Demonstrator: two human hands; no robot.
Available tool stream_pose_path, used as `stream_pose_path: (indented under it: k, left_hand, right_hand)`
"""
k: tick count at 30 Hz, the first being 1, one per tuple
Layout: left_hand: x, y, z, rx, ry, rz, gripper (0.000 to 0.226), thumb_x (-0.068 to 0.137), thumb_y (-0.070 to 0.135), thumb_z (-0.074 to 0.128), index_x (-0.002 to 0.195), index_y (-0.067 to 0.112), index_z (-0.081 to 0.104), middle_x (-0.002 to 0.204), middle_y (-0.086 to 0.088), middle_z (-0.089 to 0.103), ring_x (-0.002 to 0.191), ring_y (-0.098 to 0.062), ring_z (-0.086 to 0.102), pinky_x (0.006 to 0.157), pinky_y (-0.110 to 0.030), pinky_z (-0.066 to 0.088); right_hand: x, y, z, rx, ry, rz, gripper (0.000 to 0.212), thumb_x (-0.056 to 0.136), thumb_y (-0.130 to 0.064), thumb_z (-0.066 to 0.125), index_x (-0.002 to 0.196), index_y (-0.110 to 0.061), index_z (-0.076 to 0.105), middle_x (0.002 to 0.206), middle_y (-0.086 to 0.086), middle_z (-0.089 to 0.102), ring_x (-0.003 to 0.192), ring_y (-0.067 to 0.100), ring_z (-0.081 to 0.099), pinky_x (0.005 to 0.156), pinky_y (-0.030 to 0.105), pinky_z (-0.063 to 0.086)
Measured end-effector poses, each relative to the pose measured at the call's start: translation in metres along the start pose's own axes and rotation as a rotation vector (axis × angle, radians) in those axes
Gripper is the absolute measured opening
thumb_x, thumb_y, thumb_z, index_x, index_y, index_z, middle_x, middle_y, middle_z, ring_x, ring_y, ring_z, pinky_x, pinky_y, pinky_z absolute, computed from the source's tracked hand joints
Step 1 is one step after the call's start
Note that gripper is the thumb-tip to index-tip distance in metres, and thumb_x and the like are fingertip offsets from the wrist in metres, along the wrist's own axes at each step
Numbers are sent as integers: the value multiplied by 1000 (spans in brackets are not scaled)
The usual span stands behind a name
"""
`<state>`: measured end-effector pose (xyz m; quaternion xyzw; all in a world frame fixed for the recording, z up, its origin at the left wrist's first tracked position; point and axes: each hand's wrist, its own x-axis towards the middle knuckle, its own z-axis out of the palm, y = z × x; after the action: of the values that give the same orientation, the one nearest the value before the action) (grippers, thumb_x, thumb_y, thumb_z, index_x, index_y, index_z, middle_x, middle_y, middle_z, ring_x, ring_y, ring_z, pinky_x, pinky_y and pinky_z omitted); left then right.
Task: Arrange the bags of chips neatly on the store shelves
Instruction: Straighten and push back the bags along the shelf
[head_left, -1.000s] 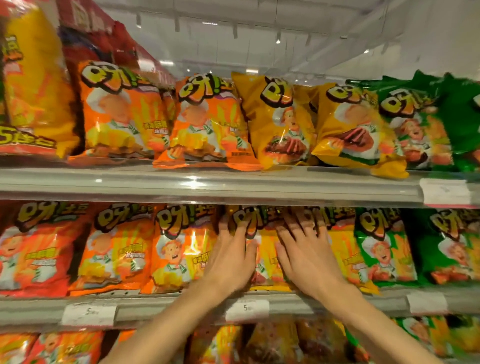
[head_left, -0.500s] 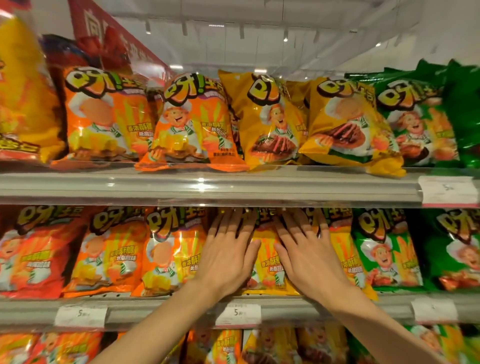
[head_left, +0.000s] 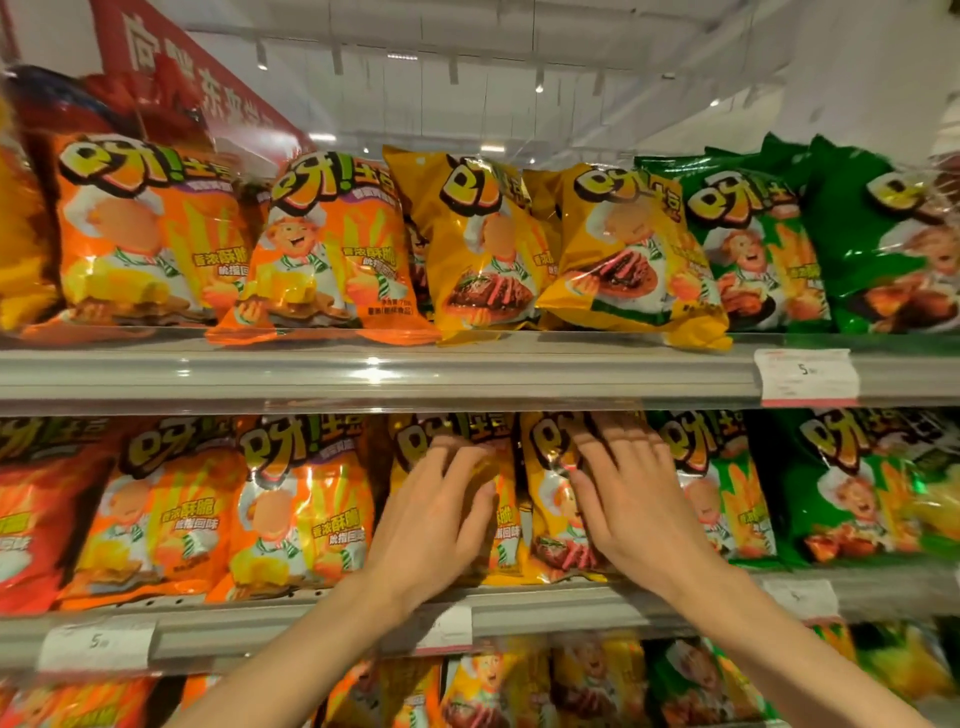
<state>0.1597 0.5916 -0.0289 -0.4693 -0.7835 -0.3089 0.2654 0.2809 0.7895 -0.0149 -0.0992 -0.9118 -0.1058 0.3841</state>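
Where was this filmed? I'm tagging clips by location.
Most likely a shop's snack aisle: tiered metal shelves packed with rows of matching chip bags, and price tags clipped to the shelf edges. Both hands, left hand and right hand, rest on yellow bags.

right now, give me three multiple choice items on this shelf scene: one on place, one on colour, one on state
1. Which shelf are the hands on?
A. top
B. middle
C. bottom

2. What colour are the bags at the far right?
A. green
B. blue
C. white

3. How is the right hand?
A. fist
B. flat on a bag
C. hanging idle

B: the left hand and right hand are on yellow bags on the middle shelf.
A: the green bags stand at the far right.
B: its straight fingers lie on a bag.
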Motion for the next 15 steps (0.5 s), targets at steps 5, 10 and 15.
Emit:
stream_pose_path:
  k: [5,10,15]
  left_hand:
    - [15,37,19,-202,-120,-148,56,98,47,54,147,27,36,141,4,43,126,-16,49,101,-27,40]
    - [28,56,29,-16,-275,-215,70,99,56,43,155,29,14,136,-7,54,122,-25,53,98,-37,46]
    - [37,60,33,33,-390,-236,74,97,60,45,156,32,11,124,-7,57,113,-27,57,90,-37,48]
  right_hand:
    - [-10,42,-19,140,-72,221,46,97,-42,49,126,-7,53,111,15,57,107,33,53,85,38,45]
    - [-11,56,-24,336,-402,290,80,91,-67,44,150,-17,26,137,3,54,112,17,56,81,25,39]
    - [-4,57,-36,350,-559,243,98,88,-68,52,157,-21,0,158,2,33,139,21,41,106,31,39]
